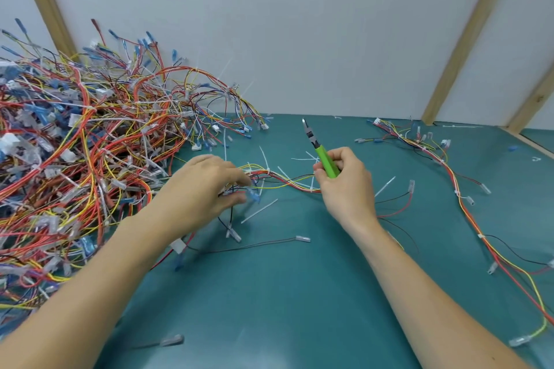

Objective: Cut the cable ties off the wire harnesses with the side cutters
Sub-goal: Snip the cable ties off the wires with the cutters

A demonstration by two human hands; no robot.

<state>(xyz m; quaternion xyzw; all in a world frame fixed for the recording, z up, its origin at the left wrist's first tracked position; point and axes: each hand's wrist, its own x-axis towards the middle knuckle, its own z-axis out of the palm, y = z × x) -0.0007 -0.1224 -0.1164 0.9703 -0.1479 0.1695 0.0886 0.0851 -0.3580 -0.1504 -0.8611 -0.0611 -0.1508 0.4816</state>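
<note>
A wire harness (pixel 287 181) of red, yellow and black wires lies across the middle of the green mat. My left hand (pixel 204 189) grips its left end, fingers curled round the bundle and its blue connectors. My right hand (pixel 344 186) holds the green-handled side cutters (pixel 322 153) just above the harness, jaws pointing up and away, tips together. A white cable tie (pixel 311 187) still sits on the harness beside my right hand. Cut white tie pieces (pixel 259 210) lie around it.
A big tangled heap of harnesses (pixel 90 144) fills the left side against the wall. Another harness (pixel 467 207) trails down the right side of the mat (pixel 269 308). Loose connector leads (pixel 302 239) lie near the front. Wooden frame bars (pixel 461 48) stand at the back right.
</note>
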